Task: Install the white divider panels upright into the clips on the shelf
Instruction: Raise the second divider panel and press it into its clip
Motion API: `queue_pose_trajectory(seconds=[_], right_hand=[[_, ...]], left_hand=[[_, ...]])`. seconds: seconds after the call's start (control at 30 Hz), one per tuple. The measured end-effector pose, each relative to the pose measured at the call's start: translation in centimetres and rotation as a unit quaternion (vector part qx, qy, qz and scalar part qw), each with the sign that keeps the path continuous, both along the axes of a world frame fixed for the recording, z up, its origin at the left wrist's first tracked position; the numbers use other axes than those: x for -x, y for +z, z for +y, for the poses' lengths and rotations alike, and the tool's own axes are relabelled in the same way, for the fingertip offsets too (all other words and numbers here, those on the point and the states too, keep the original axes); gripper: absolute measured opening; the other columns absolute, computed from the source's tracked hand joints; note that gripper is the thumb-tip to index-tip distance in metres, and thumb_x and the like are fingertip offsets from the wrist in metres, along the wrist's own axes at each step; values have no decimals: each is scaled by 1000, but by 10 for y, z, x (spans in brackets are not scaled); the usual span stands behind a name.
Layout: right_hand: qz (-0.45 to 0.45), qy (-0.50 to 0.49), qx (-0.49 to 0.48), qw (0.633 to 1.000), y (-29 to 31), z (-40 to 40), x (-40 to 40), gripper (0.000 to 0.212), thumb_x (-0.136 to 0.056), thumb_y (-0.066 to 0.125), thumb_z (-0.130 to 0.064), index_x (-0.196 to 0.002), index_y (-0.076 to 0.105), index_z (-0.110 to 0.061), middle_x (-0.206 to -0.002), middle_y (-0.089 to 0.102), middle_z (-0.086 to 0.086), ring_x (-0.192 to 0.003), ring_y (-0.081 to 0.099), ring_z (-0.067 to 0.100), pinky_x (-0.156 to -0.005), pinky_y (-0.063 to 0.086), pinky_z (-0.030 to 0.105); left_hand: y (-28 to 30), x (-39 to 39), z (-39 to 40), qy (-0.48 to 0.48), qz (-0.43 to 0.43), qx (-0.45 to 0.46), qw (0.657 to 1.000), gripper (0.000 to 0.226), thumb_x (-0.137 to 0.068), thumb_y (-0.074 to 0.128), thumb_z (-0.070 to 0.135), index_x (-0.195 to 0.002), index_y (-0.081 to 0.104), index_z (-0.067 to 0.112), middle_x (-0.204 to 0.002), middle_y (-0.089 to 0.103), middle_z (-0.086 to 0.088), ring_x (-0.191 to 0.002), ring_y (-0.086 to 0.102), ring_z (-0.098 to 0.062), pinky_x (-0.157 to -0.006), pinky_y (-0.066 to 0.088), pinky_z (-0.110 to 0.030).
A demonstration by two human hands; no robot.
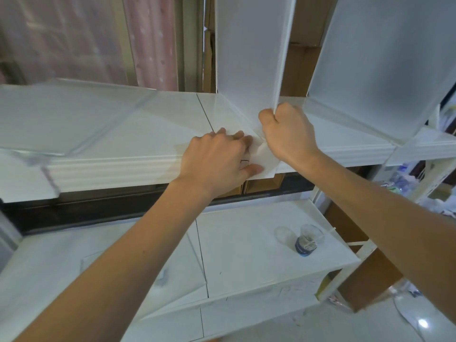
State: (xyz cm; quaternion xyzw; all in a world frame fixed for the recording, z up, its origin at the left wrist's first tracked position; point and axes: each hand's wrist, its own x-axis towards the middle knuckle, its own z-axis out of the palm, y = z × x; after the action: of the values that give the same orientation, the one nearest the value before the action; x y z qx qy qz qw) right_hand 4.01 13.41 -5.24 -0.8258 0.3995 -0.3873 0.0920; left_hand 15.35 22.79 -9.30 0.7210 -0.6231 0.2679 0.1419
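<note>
Right hand (286, 134), frame centre, is fisted around the lower front edge of an upright white panel (249, 53); the panel's foot is met at the shelf (111, 134) front. Left hand (217, 159), just left of it, is laid mostly flat on the shelf edge, fingers (237, 135) pressed at the panel's base, thumb under the lip; clip hidden. A second panel (380, 58) is seen standing at upper right. A small jar (307, 239) is seen on the lower shelf (246, 255), lower right.
</note>
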Motion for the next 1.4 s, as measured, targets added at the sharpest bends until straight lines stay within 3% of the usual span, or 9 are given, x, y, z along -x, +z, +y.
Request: queue_pose_trajectory(seconds=[0.13, 0.4, 0.53, 0.7, 0.8, 0.9, 1.07, 1.13, 1.4], right_hand=[[-23, -15, -33, 999, -2, 1, -1, 42, -96, 41, -33, -85, 62, 2, -83, 62, 18, -80, 63, 38, -79, 56, 53], [36, -41, 16, 998, -14, 2, 4, 36, -104, 42, -29, -77, 53, -7, -63, 40, 0, -63, 46, 25, -65, 33, 35], [64, -52, 62, 995, -20, -1, 4, 37, -103, 43, -30, -75, 53, -9, -66, 49, 8, -69, 54, 32, -64, 37, 37], [87, -58, 68, 992, -17, -2, 4, 38, -101, 42, -34, -79, 58, -7, -78, 56, 16, -73, 55, 38, -67, 43, 41], [163, -61, 92, 980, -13, -4, 16, 53, -100, 33, -50, -74, 58, -11, -70, 56, 8, -69, 59, 33, -66, 44, 37], [229, -55, 145, 961, -18, -2, 33, 69, -92, 24, -71, -68, 59, -18, -65, 61, 2, -64, 61, 26, -67, 53, 37], [153, -7, 226, 962, -35, 5, 27, 51, -91, 57, -48, -56, 40, -16, -48, 31, -5, -52, 38, 26, -54, 39, 33], [135, -19, 242, 961, -39, 6, 24, 48, -90, 54, -44, -56, 37, -15, -49, 33, -2, -50, 35, 26, -58, 46, 39], [136, 6, 266, 954, -46, 26, -10, 47, -95, 43, -48, -62, 44, -15, -53, 48, 2, -55, 41, 24, -63, 33, 35]], left_hand=[[-1, 0, 0, -1, -5, 3, 1000, 57, -90, 51, 69, -131, 60, 30, -98, 64, -1, -91, 65, -29, -64, 36, -35], [-1, 1, 0, -8, -2, 10, 1000, 54, -90, 50, 70, -125, 60, 31, -83, 41, 4, -88, 64, -29, -64, 37, -35], [1, -1, 0, -4, 8, 10, 1000, 56, -88, 52, 70, -129, 61, 32, -93, 61, 0, -89, 65, -29, -65, 36, -35], [6, 2, 8, -26, 36, -19, 999, 54, -88, 56, 67, -127, 60, 30, -89, 45, 5, -96, 63, -27, -67, 37, -35], [18, -12, 26, -37, 83, -60, 994, 63, -87, 54, 72, -138, 54, 34, -113, 63, 3, -108, 62, -27, -76, 44, -39], [23, -48, 54, 74, -14, -62, 995, 86, -74, 35, 94, -145, 44, 46, -132, 61, 7, -113, 62, -30, -82, 48, -41], [10, -70, 64, 105, -56, -87, 989, 93, -72, 26, 98, -144, 48, 45, -124, 67, 4, -97, 69, -31, -69, 54, -41], [10, -68, 62, 102, -71, -76, 989, 90, -73, 30, 97, -137, 59, 40, -106, 72, -1, -79, 70, -34, -59, 50, -38], [0, -72, 59, 101, -72, -48, 991, 94, -74, 25, 96, -140, 58, 39, -116, 72, -1, -88, 70, -36, -62, 48, -39]])
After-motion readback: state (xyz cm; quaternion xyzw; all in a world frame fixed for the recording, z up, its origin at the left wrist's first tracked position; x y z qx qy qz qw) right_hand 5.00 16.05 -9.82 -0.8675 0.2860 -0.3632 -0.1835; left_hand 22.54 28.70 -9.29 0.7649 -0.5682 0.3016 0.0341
